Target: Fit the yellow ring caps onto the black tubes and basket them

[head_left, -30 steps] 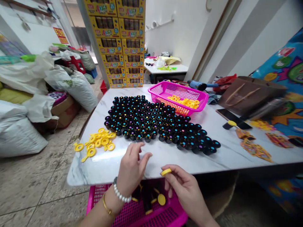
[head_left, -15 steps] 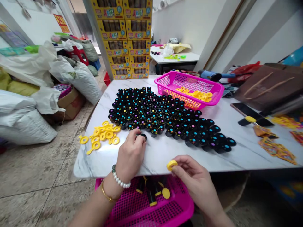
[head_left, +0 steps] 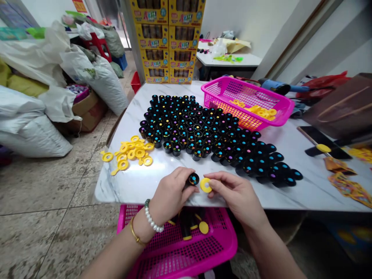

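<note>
My left hand (head_left: 171, 192) grips a small black cup (head_left: 193, 179), its open mouth tilted toward me and coloured bits showing inside. Just to its right, my right hand (head_left: 235, 190) pinches a round yellow cap (head_left: 205, 185) by its edge; cap and cup are a small gap apart. Beyond both hands stand many black cups (head_left: 197, 153) packed close together, with blue, purple, yellow and pink dots in them. A loose pile of yellow ring-shaped caps (head_left: 131, 153) with tabs lies left of the cups.
A pink basket (head_left: 247, 93) holding yellow caps (head_left: 261, 112) stands at the table's back right. Below the front edge, another pink basket (head_left: 215, 252) holds capped black tubes (head_left: 186, 230). Stacked yellow boxes (head_left: 168, 42) rise behind. A phone (head_left: 337, 151) lies at right; white sacks (head_left: 26, 124) fill the left.
My left hand has drawn a black cup from the near edge of the group toward me and right. My right hand has raised the yellow cap slightly beside it. The camera view has shifted.
</note>
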Demonstrator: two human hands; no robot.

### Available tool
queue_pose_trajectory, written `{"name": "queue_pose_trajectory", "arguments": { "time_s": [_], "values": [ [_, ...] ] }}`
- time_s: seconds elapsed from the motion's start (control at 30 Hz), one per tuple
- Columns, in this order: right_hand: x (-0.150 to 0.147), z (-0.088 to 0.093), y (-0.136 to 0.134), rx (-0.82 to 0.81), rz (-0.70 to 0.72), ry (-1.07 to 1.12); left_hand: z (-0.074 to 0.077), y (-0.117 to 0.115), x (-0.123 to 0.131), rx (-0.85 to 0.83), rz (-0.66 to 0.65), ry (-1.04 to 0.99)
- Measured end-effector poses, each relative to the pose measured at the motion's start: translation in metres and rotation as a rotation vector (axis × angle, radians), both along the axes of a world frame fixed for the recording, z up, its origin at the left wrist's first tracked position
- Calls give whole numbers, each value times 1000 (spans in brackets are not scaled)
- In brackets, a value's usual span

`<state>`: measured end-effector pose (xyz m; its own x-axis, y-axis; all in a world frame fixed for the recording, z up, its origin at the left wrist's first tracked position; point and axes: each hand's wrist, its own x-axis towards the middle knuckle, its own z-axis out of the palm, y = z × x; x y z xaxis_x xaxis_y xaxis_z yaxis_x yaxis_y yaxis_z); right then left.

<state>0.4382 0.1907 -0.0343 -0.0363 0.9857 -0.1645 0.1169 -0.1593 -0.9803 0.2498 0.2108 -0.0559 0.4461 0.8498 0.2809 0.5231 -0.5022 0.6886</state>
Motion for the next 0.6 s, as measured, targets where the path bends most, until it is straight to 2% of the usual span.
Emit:
{"name": "queue_pose_trajectory", "arguments": {
  "time_s": [0.1,0.27,0.4,0.6],
  "values": [
    [-10,5,13,-6,75,-14,0,1,0,-32,41,-36],
    [-20,6,27,52,83,-125,4,1,-1,-89,47,-46],
    [-19,2,28,47,98,-174,4,3,-1,-107,45,-26],
    [-20,0,27,-12,107,-101,6,7,0,-123,28,22]
  ]
}}
